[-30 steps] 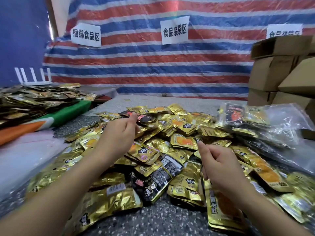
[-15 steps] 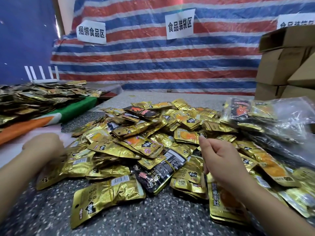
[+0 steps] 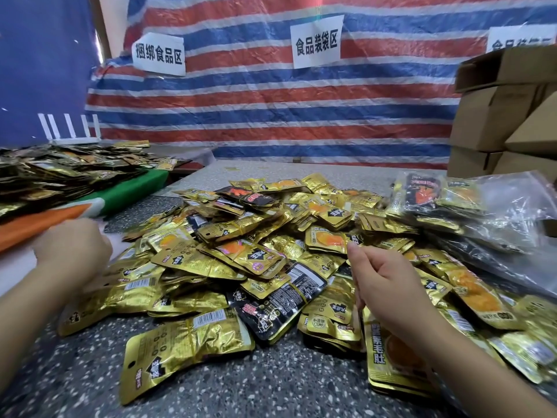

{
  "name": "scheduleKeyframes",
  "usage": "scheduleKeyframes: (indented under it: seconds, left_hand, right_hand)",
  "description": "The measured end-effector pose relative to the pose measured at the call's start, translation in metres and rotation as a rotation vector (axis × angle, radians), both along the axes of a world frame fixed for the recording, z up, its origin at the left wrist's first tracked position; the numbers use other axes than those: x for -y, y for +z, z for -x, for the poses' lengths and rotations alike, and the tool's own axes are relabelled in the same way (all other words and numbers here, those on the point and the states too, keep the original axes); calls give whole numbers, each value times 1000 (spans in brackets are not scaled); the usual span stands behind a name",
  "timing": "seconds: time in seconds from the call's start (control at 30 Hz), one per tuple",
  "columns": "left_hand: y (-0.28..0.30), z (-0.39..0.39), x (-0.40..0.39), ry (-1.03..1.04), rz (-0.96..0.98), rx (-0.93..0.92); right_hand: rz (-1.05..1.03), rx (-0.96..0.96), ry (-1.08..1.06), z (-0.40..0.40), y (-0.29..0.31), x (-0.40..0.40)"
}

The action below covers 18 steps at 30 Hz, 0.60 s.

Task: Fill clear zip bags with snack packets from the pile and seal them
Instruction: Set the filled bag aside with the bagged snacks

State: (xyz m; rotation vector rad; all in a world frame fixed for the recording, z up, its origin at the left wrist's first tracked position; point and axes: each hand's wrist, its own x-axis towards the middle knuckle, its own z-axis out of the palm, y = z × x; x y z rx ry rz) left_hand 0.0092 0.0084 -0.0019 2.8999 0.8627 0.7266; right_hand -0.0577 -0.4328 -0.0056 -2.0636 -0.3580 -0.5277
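Note:
A big pile of gold and black snack packets (image 3: 256, 254) covers the speckled table (image 3: 271, 384). My left hand (image 3: 72, 251) is at the pile's left edge, over a pale white sheet (image 3: 18, 276). Only its back shows; its fingers are hidden, so I cannot tell whether it holds anything. Above the right part of the pile hovers my right hand (image 3: 388, 285), fingers loosely curled and holding nothing. Clear zip bags with packets inside (image 3: 446, 200) lie heaped at the right, and more clear plastic (image 3: 518, 218) lies beyond them.
Stacked cardboard boxes (image 3: 497, 116) stand at the back right. A second heap of packets (image 3: 60, 173) lies on a green and orange cloth (image 3: 135, 191) at the left, with a white rack (image 3: 72, 128) behind it. A striped tarp with paper signs (image 3: 316, 40) closes the back.
My left hand has drawn back from the middle of the pile to its left edge by the white sheet. The right hand has stayed almost in place.

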Motion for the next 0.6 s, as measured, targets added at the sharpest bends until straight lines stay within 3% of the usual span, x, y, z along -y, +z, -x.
scheduleKeyframes:
  seconds: [0.27,0.5,0.6]
  left_hand:
    - [48,6,106,-393,-36,529]
    - [42,30,234,-862,104,677]
    - [23,47,264,-1016,199,673]
  right_hand:
    - [0,-23,-1,1,-1,0]
    - [-37,-61,39,1,-1,0]
    - [-138,-199,50,-1,0,0]
